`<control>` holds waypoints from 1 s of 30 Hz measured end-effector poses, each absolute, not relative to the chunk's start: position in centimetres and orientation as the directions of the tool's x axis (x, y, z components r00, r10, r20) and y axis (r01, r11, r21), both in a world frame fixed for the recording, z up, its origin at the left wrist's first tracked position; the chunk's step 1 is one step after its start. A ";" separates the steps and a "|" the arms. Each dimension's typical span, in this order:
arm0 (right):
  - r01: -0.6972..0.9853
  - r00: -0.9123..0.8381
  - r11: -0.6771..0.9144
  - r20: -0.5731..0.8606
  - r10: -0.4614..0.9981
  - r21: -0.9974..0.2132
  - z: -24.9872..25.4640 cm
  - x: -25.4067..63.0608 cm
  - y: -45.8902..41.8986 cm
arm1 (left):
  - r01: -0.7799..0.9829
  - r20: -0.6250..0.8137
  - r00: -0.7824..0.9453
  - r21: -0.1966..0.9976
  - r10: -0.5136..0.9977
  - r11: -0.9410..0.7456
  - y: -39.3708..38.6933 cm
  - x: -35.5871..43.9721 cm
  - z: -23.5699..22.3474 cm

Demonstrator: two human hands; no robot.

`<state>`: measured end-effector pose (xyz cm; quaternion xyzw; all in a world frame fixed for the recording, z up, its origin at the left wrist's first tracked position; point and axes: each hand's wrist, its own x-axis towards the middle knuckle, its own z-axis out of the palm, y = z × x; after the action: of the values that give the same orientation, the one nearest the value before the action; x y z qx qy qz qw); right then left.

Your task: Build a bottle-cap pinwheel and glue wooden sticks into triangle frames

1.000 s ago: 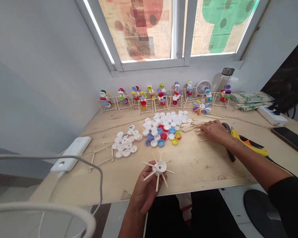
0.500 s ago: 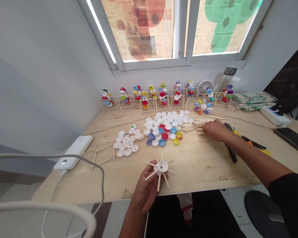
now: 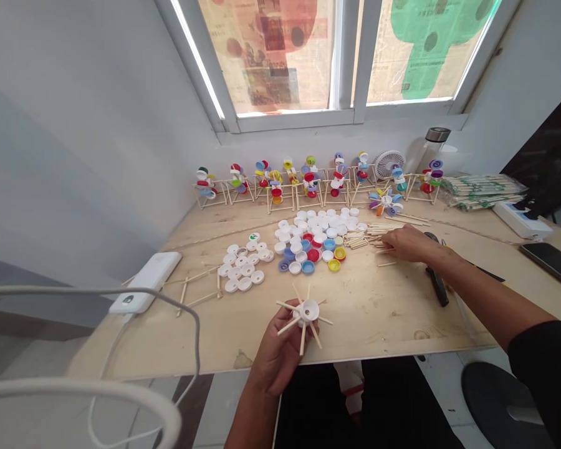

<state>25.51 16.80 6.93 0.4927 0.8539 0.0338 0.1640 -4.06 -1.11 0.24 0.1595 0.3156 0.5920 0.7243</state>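
My left hand (image 3: 280, 346) is closed around a white bottle-cap hub (image 3: 309, 310) over the table's front edge. Several thin wooden sticks (image 3: 288, 325) stick out from the hub like spokes, and a hole shows in the cap's middle. Further right and back, my right hand (image 3: 404, 243) bends down at a pile of loose wooden sticks (image 3: 355, 240). Its fingertips are pinched together, with a stick's end showing beside them; the hand hides part of the pile. Left of the pile lie white and coloured bottle caps (image 3: 313, 254).
More white caps (image 3: 240, 272) and stick frames (image 3: 199, 300) lie left, near a white power bank (image 3: 147, 284). Cap-wheel models (image 3: 310, 187) line the back. Right are a black-handled tool (image 3: 437, 287), bagged sticks (image 3: 486, 189), a power strip (image 3: 523, 221) and a phone (image 3: 554, 265).
The camera view has shifted slightly. My right hand stays at the stick pile with its fingers moved a little, and my left hand still holds the spoked hub.
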 end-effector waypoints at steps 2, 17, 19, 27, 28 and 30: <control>0.825 -0.470 0.520 -0.239 0.849 0.224 6.8 25.6 16.8 | -0.757 -0.258 0.103 0.606 0.961 0.244 -1.1 -4.1 0.2; 0.810 -0.541 0.565 -0.174 0.823 0.154 9.0 25.3 13.3 | -0.755 -0.256 0.124 0.603 0.959 0.259 -1.1 -4.0 0.7; 0.792 -0.568 0.596 -0.198 0.799 0.134 8.7 24.5 11.8 | -0.752 -0.263 0.116 0.606 0.958 0.258 -1.2 -4.0 0.8; 0.805 -0.558 0.584 -0.202 0.805 0.105 7.4 24.0 10.3 | -0.749 -0.274 0.107 0.610 0.956 0.259 -1.3 -3.9 1.2; 0.817 -0.542 0.566 -0.190 0.819 0.109 7.6 24.5 10.7 | -0.747 -0.277 0.107 0.611 0.955 0.261 -1.3 -3.9 1.1; 0.849 -0.488 0.509 -0.164 0.858 0.138 7.9 25.4 11.6 | -0.743 -0.280 0.110 0.614 0.954 0.266 -1.2 -4.0 0.9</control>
<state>25.39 11.57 7.92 0.4949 0.8623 0.0192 0.1058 -3.98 -1.19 0.87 0.1630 0.3234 0.5836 0.7268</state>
